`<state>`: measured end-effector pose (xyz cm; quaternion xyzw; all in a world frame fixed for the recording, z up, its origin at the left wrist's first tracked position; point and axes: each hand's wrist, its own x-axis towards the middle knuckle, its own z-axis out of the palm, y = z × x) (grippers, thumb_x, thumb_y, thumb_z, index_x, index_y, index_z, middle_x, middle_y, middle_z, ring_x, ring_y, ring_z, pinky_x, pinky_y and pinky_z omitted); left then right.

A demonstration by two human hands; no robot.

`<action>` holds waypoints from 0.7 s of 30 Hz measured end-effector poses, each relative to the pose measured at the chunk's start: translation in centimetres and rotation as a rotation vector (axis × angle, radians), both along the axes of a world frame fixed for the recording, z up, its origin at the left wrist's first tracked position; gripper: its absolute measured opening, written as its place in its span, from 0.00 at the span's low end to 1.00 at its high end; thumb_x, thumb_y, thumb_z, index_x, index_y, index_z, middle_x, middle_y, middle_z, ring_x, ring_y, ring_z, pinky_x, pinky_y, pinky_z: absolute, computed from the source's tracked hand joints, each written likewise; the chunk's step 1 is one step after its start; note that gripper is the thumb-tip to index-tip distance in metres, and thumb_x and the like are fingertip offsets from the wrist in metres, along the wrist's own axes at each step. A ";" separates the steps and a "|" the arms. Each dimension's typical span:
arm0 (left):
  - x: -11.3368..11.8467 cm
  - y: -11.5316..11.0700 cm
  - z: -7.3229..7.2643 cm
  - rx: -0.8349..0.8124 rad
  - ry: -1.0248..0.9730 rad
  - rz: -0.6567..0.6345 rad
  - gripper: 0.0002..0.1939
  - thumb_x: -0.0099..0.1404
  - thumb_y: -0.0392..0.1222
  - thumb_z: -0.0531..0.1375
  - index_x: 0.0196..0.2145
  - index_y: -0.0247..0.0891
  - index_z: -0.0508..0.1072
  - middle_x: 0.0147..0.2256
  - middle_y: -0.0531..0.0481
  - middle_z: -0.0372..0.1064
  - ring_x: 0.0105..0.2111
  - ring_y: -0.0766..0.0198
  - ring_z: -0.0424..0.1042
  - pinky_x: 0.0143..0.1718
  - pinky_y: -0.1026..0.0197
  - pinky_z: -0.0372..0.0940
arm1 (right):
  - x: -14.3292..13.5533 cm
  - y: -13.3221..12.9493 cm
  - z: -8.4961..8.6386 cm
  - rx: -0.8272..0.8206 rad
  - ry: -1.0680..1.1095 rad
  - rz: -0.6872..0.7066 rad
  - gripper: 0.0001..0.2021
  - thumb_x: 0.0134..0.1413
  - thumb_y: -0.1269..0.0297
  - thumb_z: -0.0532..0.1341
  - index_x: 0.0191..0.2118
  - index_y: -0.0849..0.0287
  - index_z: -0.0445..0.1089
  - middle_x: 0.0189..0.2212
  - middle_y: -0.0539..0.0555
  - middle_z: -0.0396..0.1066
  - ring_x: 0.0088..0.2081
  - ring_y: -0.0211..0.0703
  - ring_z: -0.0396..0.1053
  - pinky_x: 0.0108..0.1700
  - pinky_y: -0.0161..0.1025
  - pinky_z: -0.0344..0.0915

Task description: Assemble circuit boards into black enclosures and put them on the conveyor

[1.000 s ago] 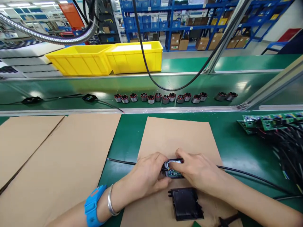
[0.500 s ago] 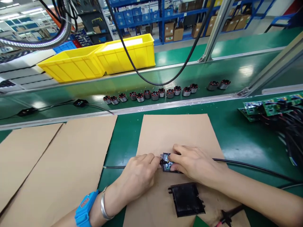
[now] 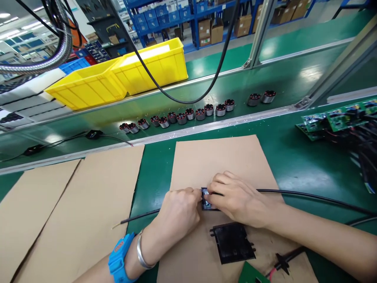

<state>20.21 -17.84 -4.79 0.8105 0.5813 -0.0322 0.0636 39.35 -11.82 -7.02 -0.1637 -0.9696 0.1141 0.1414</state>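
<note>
We find both hands closed on one small black module (image 3: pixel 207 199), which lies on the middle cardboard sheet (image 3: pixel 218 157) of the green bench (image 3: pixel 294 165): the left hand (image 3: pixel 179 212), its wrist carrying a blue strap (image 3: pixel 119 257) and a metal bangle (image 3: pixel 140 251), pinches the module's left edge with curled fingers, while the right hand (image 3: pixel 238 198) lies over its top and right side, fingers bent down on it. Just nearer than the module a flat black cover (image 3: pixel 232 243) rests on the same sheet, apart from both hands, and a black cable (image 3: pixel 309 196) runs off to the right from under the right hand. Beyond, we note a row of small motor stators (image 3: pixel 182 116) on the conveyor belt (image 3: pixel 279 78), two yellow bins (image 3: pixel 123 76) behind them, and green circuit boards (image 3: pixel 332 122) at the far right.
</note>
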 end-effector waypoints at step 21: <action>-1.8 1.1 -0.5 -0.002 -0.238 -0.146 0.05 0.63 0.32 0.57 0.31 0.37 0.72 0.32 0.49 0.67 0.34 0.61 0.69 0.36 0.60 0.67 | -1.1 -0.1 2.3 -0.216 -0.188 -0.141 0.08 0.55 0.73 0.58 0.29 0.58 0.72 0.32 0.56 0.61 0.40 0.48 0.58 0.41 0.42 0.57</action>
